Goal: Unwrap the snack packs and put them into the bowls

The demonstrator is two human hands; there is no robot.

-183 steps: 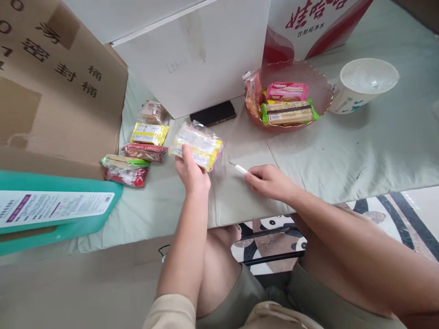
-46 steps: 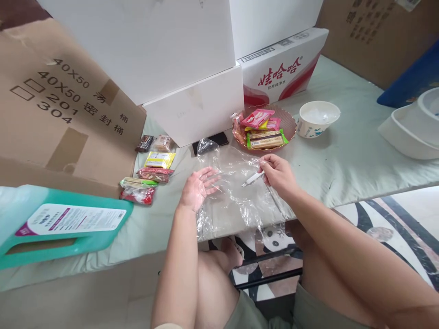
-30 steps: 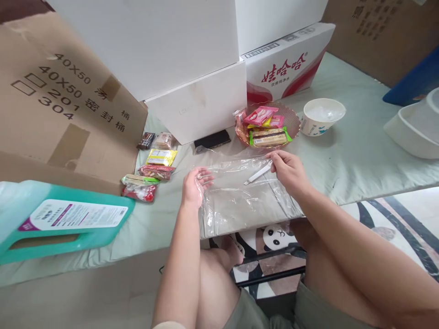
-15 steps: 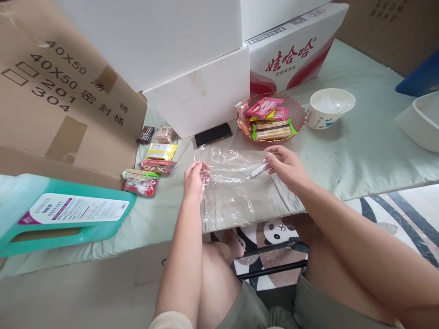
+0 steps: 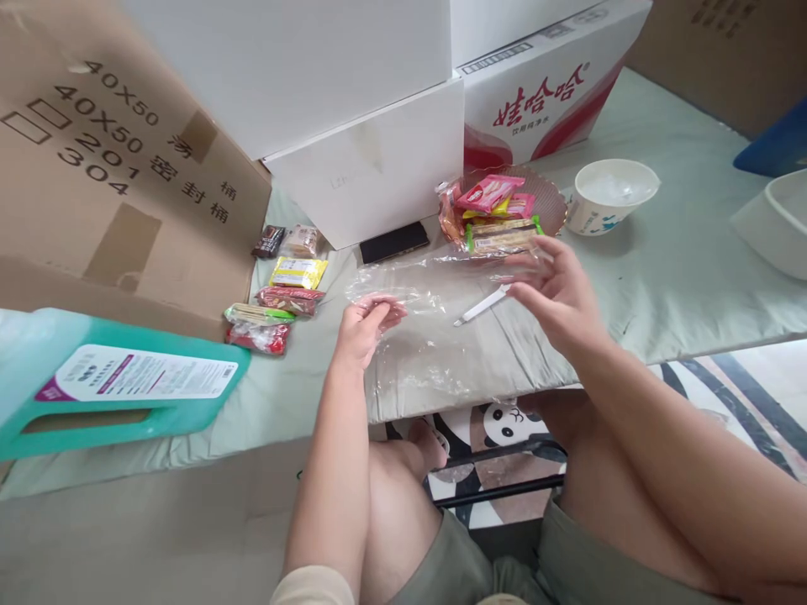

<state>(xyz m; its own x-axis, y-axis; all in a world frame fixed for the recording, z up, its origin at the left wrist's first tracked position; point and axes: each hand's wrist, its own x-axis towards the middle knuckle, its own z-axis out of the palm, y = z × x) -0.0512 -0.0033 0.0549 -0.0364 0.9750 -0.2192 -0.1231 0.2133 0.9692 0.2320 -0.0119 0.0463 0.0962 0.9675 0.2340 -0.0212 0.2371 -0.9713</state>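
Note:
A clear plastic bag (image 5: 416, 365) is spread over the table's front part. My left hand (image 5: 366, 328) pinches its left side between thumb and fingers. At the bag's upper right, my right hand (image 5: 558, 290) has its fingers apart; the film reaches the fingertips, but whether they touch it I cannot tell. Close to the right thumb is a slim white tool with a greyish tip (image 5: 482, 305), resembling a utility knife. Whether it lies under or inside the film is unclear. Behind the right hand stands a pinkish ribbed bowl (image 5: 550, 200) of wrapped snacks (image 5: 490, 193).
A black phone (image 5: 394, 244) lies before the white boxes (image 5: 378, 168). Several packaged snacks (image 5: 298, 272) form a column beside a cardboard box (image 5: 126, 185). A green jug (image 5: 145, 378) is at left. A paper bucket (image 5: 611, 197) and a white container (image 5: 775, 223) stand right.
My right hand has moved right and its fingers have spread, leaving more of the white tool in view. My left hand keeps its pinch on the bag, whose film has shifted.

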